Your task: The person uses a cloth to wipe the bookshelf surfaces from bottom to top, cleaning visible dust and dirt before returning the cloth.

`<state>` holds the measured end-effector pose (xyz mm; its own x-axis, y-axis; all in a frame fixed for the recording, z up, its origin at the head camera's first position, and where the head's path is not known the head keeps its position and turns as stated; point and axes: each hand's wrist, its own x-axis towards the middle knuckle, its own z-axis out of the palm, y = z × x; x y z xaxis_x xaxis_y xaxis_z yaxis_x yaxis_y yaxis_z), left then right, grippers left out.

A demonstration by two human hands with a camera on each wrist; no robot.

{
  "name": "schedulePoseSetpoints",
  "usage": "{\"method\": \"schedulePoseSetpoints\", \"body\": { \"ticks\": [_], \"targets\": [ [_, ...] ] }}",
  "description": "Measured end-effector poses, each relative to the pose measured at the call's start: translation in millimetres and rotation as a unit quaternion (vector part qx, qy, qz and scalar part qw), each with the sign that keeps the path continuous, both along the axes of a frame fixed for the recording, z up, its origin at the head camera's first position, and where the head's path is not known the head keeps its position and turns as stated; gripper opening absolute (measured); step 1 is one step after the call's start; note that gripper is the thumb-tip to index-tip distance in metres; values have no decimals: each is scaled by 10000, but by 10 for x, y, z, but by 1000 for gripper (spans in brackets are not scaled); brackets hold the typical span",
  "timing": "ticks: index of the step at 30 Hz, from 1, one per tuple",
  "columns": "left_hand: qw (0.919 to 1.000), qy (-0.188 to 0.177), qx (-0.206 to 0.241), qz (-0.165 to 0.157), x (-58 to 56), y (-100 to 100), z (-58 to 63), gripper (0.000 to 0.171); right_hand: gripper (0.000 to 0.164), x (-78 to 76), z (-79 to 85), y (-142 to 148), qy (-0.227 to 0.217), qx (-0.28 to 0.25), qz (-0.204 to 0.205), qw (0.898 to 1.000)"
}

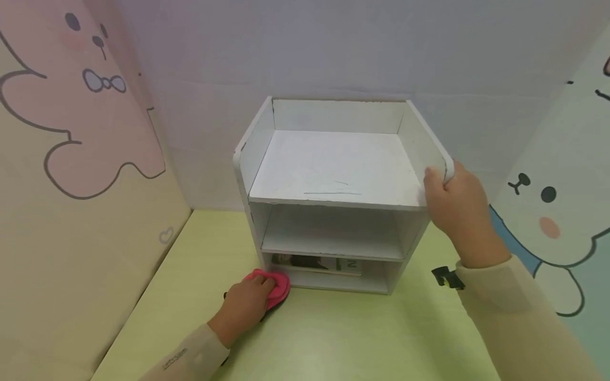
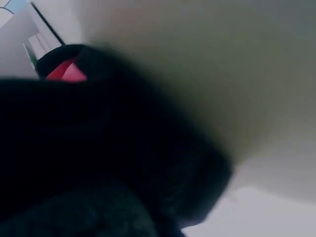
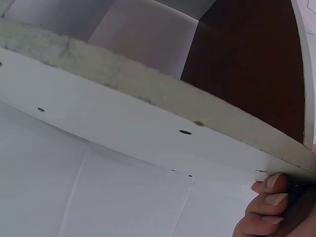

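A small white desktop shelf (image 1: 333, 164) with two open compartments under its walled top stands at the middle of the table. My right hand (image 1: 459, 211) grips the front edge of its right side panel, thumb on the inner face. In the right wrist view the fingertips (image 3: 271, 200) lie against the panel's outer face. At the shelf's lower left corner, my left hand (image 1: 245, 304) holds a folded pink cloth (image 1: 281, 288) down near the table. The left wrist view is mostly dark and blurred, with only a bit of the pink cloth (image 2: 73, 73) showing.
A book or magazine (image 1: 319, 263) lies flat in the bottom compartment. The yellow-green table (image 1: 333, 338) runs back to a pale wall (image 1: 333, 47). Cartoon-printed panels (image 1: 86, 132) close in the left and right sides.
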<state>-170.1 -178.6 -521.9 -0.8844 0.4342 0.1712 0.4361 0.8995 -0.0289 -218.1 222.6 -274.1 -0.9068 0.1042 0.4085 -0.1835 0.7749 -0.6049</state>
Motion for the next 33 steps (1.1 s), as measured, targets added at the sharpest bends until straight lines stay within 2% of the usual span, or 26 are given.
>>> {"method": "schedulePoseSetpoints", "body": {
  "ticks": [5, 13, 17, 20, 24, 26, 28, 33],
  "targets": [
    [9987, -482, -42, 148, 24, 65, 88, 18, 61, 5, -9, 5, 4, 18, 4, 10000],
    [9958, -803, -387, 228, 9, 125, 143, 8, 62, 15, -8, 13, 48, 49, 67, 10000],
    [9937, -1029, -385, 220, 33, 95, 167, 4, 62, -4, -6, 14, 21, -3, 85, 10000],
    [9916, -1217, -421, 130, 62, 45, 167, 9, 61, -18, -9, 18, 29, 4, 72, 10000],
    [9921, -1172, -431, 80, 59, -33, 198, 9, 61, -19, -5, 21, 47, 23, 52, 10000],
    [9935, -1080, -338, 135, 44, -69, 260, 6, 61, -14, -5, 18, 34, 19, 42, 10000],
    [9947, -993, -181, 180, 33, -100, 361, 15, 62, -9, -4, 11, 12, 0, 57, 10000],
    [9955, -870, 302, 209, 68, -145, 768, 31, 63, 5, -7, -3, -31, -36, 74, 10000]
  ]
}}
